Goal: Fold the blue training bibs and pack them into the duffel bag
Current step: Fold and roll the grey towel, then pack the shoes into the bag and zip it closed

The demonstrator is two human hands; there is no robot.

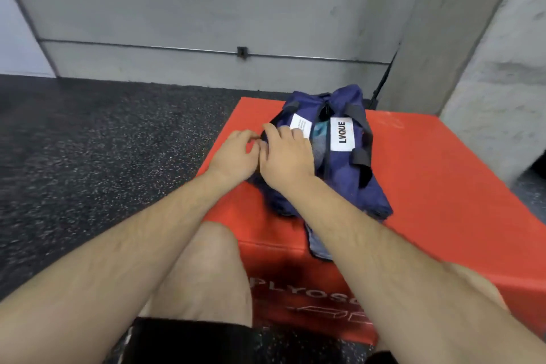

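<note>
A dark speckled floor (pixel 88 142) spreads out to the left of both hands, and a grey wall (pixel 206 9) rises well beyond them. Under the hands stands a red box (pixel 443 171), with its front face just below the right forearm and white lettering printed on it. The person's bare knee (pixel 206 260) and black shorts (pixel 189 340) lie below the forearms, near the camera.

The navy duffel bag (pixel 342 180) lies on top of the box, directly under and to the right of the right hand (pixel 288 156). Its zip opening runs away from the person just past that hand's fingertips. Inside the opening a blue-teal bib (pixel 320 136) shows.

The right hand rests on the left half of the bag, with its fingers laid loosely across the cloth and its thumb up by a black handle (pixel 276 120). The left hand (pixel 233 156) sits just beside it, touching it at the bag's left edge. Its fingers are curled with the tips at that same handle. The blur hides whether they pinch the handle.

A strip of blue-grey fabric (pixel 317 245) hangs over the box's front edge, under the right forearm. A second black handle (pixel 362 156) lies on the bag's far side from the hands. A white label reading LVQUE (pixel 341 133) sits right of the opening. A smaller white tag (pixel 300 126) lies just beyond the right hand's fingers.
</note>
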